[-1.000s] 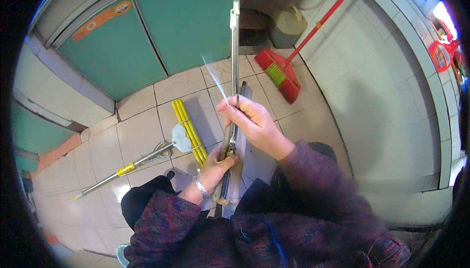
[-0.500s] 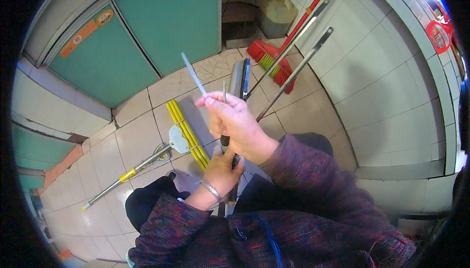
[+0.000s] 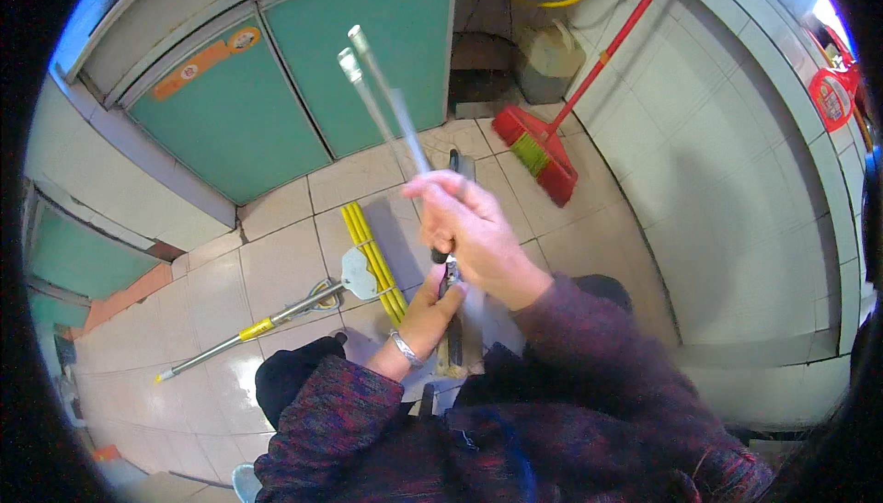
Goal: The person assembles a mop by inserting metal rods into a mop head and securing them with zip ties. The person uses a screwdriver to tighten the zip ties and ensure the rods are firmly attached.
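Note:
My right hand [image 3: 471, 227] is closed around a slender tool; its black end [image 3: 441, 255] shows below the fist. A blurred pale strip [image 3: 411, 131] stands up from the fingertips. Two thin silver rods [image 3: 370, 52] run up to the left from behind this hand; where they join is hidden. Just below, my left hand [image 3: 425, 319], with a silver bracelet at its wrist, grips a long, narrow mop head [image 3: 455, 351] by its dark middle fitting. That head stretches away from my lap, partly covered by both hands.
A steel pole with a yellow grip [image 3: 253, 329] lies on the tiles beside bundled yellow rods [image 3: 366, 241]. A red broom [image 3: 543, 140] leans at the white tiled wall, near a plastic jug [image 3: 550, 66]. Green cabinet doors [image 3: 363, 62] stand at the back.
The two rods have swung from the upper right to the upper left. My right hand stays closed and the pale strip is more upright. The view has shifted slightly.

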`<state>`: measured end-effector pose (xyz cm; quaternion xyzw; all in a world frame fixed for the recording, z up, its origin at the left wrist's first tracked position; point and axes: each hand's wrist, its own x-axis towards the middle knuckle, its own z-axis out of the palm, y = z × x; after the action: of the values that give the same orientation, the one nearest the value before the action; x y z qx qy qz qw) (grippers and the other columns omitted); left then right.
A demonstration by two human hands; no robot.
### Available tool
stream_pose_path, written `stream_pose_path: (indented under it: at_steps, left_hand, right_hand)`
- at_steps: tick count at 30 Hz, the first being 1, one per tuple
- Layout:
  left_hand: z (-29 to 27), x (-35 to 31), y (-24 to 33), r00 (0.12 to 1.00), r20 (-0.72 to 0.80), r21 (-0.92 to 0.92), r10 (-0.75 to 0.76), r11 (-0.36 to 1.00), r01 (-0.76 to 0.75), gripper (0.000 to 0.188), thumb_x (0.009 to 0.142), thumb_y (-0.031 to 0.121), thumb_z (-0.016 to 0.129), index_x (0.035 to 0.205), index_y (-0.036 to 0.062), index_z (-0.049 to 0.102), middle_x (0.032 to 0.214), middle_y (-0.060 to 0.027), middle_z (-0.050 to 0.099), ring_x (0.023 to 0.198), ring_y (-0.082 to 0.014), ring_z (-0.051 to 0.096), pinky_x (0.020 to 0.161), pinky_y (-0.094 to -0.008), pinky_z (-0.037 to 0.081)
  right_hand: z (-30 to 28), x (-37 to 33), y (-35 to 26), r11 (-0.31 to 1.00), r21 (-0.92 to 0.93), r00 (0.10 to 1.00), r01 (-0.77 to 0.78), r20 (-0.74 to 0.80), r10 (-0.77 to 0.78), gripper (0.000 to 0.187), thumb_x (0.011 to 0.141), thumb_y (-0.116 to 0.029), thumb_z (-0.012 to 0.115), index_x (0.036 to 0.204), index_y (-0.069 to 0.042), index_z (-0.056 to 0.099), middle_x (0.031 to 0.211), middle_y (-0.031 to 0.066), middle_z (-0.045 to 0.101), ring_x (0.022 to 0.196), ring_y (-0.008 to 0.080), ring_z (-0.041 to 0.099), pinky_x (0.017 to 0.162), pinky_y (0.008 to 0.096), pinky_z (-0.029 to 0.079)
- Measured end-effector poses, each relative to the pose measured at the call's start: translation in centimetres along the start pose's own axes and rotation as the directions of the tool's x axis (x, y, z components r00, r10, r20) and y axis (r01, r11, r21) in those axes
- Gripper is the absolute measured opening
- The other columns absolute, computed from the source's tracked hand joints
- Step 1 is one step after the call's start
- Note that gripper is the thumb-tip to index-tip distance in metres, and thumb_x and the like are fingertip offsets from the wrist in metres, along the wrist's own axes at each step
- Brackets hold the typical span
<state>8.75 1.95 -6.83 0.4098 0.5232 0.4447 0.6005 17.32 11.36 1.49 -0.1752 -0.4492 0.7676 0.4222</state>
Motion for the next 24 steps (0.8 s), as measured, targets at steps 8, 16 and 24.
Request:
stream_pose_path:
  at_steps: [8,16,24]
  left_hand:
    - [-2.0,-0.3,0.8,0.977,-0.074,0.1,0.198,0.977,-0.19,0.065,0.089,0.013,0.048,0.142,0.0031,0.013,0.132,-0.0067,0.033,0.118,-0.0143,0.034,0.098,-0.0231,0.027]
    - [-2.7,-0.2,2.6,0.953,-0.058,0.148,0.298,0.947,-0.287,0.072,0.085,0.011,0.05,0.143,0.0031,0.009,0.138,-0.0103,0.027,0.123,-0.0165,0.031,0.101,-0.0253,0.025]
    - [-2.5,-0.9,4.7,0.926,-0.035,0.144,0.377,0.918,-0.368,0.077,0.081,0.012,0.055,0.141,-0.0015,0.008,0.141,-0.0138,0.024,0.128,-0.0194,0.029,0.104,-0.0285,0.023]
  right_hand:
    - [-1.9,-0.7,-3.6,0.99,0.056,0.96,0.126,-0.26,-0.107,0.042,0.096,-0.03,0.038,0.132,-0.007,0.038,0.115,0.0069,0.053,0.099,0.0171,0.053,0.081,0.0361,0.048]
    - [-8.3,-2.0,0.7,0.921,0.011,0.823,-0.39,-0.445,0.354,0.037,0.088,-0.04,0.053,0.111,-0.011,0.051,0.103,0.0036,0.057,0.077,0.0124,0.052,0.058,0.0264,0.041]
    - [-6.2,-2.3,0.7,0.824,0.348,0.702,-0.447,-0.436,0.564,0.037,0.087,-0.025,0.056,0.118,-0.007,0.045,0.103,0.0077,0.056,0.085,0.0159,0.054,0.06,0.0264,0.045]
